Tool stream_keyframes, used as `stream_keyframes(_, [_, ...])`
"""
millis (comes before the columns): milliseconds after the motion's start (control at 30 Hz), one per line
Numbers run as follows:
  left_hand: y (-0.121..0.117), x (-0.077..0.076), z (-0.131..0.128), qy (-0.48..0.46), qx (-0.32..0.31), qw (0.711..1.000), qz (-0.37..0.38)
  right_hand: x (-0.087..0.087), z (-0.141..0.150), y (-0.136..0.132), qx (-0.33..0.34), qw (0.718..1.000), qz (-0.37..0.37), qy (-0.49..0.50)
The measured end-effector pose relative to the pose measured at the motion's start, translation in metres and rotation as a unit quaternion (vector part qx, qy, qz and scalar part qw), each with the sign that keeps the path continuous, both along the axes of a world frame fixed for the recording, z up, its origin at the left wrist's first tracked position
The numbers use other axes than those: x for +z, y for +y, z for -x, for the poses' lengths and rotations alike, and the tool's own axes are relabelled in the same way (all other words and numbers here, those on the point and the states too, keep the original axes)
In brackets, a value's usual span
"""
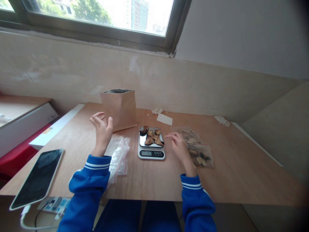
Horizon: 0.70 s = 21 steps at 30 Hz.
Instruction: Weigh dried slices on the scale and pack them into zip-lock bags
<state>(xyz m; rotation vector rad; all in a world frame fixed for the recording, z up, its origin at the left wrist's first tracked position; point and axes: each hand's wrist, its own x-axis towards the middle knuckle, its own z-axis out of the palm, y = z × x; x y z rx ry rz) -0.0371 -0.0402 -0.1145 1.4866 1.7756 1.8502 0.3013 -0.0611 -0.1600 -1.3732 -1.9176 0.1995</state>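
Note:
A small white digital scale [151, 154] stands on the table in front of me, its display lit with digits too small to read surely. Several dried brown slices with dark edges [152, 138], perhaps dried mushroom, lie on its plate. My left hand [102, 130] is raised in front of the brown paper bag [120, 111], fingers and thumb apart, holding nothing. Just right of the scale hovers my right hand [178, 145], its fingers stretched toward the slices without visibly touching them. Empty clear zip bags [118, 154] lie beneath and beside my left wrist.
Filled clear zip bags [201, 156] lie right of my right hand. Behind the scale are a white card [164, 119] and crumpled tissue [156, 111]. A tablet [37, 178] with a white cable overhangs the front left edge. Another crumpled tissue [222, 121] lies at the back right.

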Motion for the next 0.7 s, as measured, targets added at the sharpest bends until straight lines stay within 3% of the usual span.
stream_keyframes(167, [-0.026,-0.014,0.004,0.086,-0.062,0.987,0.124,-0.041,-0.014,-0.033,-0.034,0.999,0.009,0.021])
stream_keyframes(300, [-0.067,-0.030,0.006,0.181,-0.124,0.936,0.276,-0.056,-0.016,-0.053,-0.075,0.996,-0.015,0.047])
stream_keyframes(400, [-0.094,-0.050,0.007,0.229,-0.191,0.882,0.365,-0.059,-0.014,-0.061,-0.087,0.994,-0.036,0.061])
stream_keyframes(533, [-0.105,-0.070,0.008,0.256,-0.196,0.868,0.377,-0.056,-0.005,-0.066,-0.079,0.993,-0.040,0.083])
stream_keyframes(600, [-0.103,-0.072,0.010,0.248,-0.217,0.869,0.370,-0.052,0.003,-0.070,-0.066,0.993,-0.039,0.093])
stream_keyframes(700, [-0.097,-0.063,0.009,0.239,-0.254,0.866,0.358,-0.040,0.025,-0.078,-0.032,0.992,-0.026,0.119])
